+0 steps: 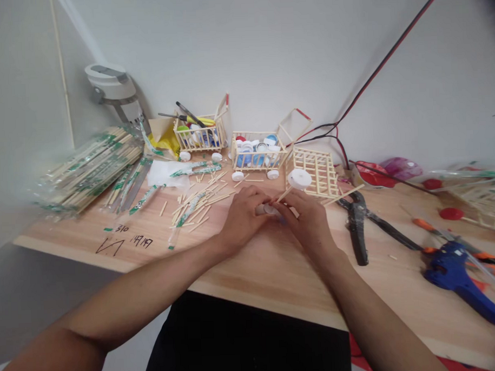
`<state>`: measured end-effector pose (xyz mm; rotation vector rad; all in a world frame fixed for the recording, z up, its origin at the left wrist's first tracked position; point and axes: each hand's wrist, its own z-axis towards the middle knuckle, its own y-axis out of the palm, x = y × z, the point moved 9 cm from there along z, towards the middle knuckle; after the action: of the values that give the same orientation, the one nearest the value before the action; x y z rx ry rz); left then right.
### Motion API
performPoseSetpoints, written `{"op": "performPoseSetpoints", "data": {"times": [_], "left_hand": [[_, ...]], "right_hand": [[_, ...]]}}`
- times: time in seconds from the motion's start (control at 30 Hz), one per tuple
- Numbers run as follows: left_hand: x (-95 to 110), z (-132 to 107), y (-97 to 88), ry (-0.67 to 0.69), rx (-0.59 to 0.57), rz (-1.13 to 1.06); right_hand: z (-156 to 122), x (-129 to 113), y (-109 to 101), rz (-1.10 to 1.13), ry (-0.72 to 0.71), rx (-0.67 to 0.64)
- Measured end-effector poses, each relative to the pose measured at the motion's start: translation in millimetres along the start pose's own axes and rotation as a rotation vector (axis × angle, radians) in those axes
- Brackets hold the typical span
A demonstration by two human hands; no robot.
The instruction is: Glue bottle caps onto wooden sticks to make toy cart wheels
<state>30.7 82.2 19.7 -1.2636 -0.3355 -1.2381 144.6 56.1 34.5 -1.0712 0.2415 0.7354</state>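
Observation:
Above the table's middle, my left hand (246, 218) and my right hand (308, 221) are close together, fingers bent inward. My left fingers pinch a white bottle cap (269, 208). Between the fingertips of my right hand is a short wooden stick (284, 195), slanting up to the right. A white round cap (300, 179) sits at its upper end like a wheel. The stick's lower end is near the cap in my left hand; whether they touch is hidden by my fingers. Just beyond lies a stick-built lattice frame (315, 169).
Behind stand two stick carts, one holding pens (200, 132), the other bottle caps (257, 151). Cut sticks (197, 206) lie left of my hands, bagged sticks (92, 169) farther left. On the right are black-handled cutters (358, 227) and a blue glue gun (449, 265).

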Motion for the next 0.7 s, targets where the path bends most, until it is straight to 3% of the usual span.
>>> {"op": "performPoseSetpoints", "data": {"times": [0.7], "left_hand": [[0.0, 0.0, 0.1, 0.008, -0.001, -0.019]], "right_hand": [[-1.3, 1.6, -0.6, 0.013, 0.013, 0.030]]}}
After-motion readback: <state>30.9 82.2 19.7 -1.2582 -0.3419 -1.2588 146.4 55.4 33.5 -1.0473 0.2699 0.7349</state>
